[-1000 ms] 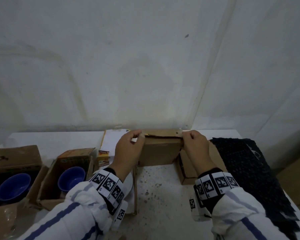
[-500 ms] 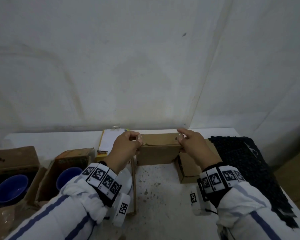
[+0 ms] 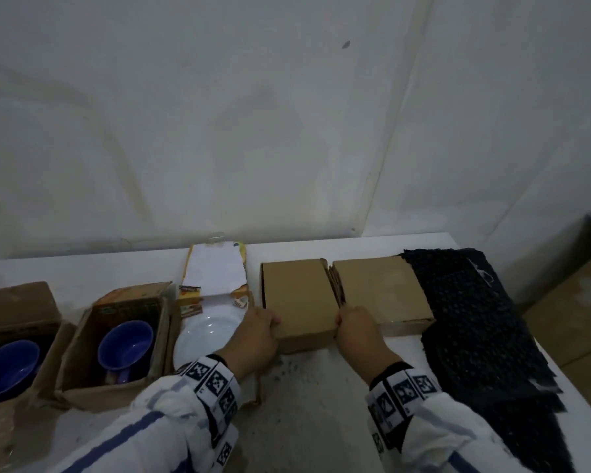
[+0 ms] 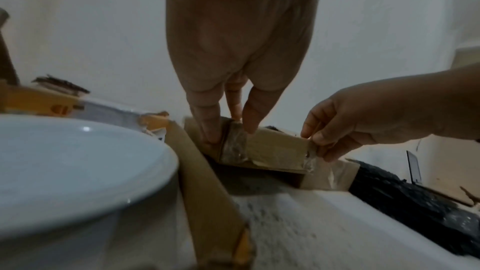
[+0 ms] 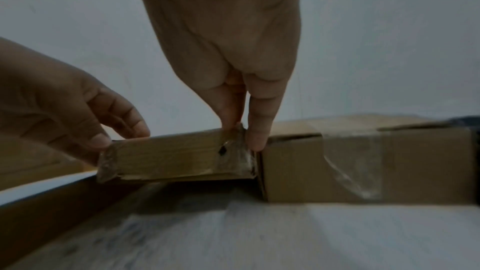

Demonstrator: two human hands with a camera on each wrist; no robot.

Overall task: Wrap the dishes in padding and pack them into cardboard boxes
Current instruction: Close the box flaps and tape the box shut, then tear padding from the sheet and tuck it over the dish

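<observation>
The flat brown box [image 3: 297, 302] sits in the middle of the white table [image 3: 321, 421], its near edge lifted a bit off the surface, and both hands have it by the front corners. The left hand [image 3: 255, 336] pinches the near-left corner, thumb and fingers clamped on the taped edge, and the right hand [image 3: 357, 331] pinches the near-right corner the same way, right in the seam where a second brown box [image 3: 379, 291] butts up against it. Just right of that second box there's a pile of black padding [image 3: 485, 332] running down the table's right side. On the left, touching distance from the left wrist, a white plate [image 3: 207, 336] lies in an open box, then two more open boxes, each with a blue bowl [image 3: 125, 343].
</observation>
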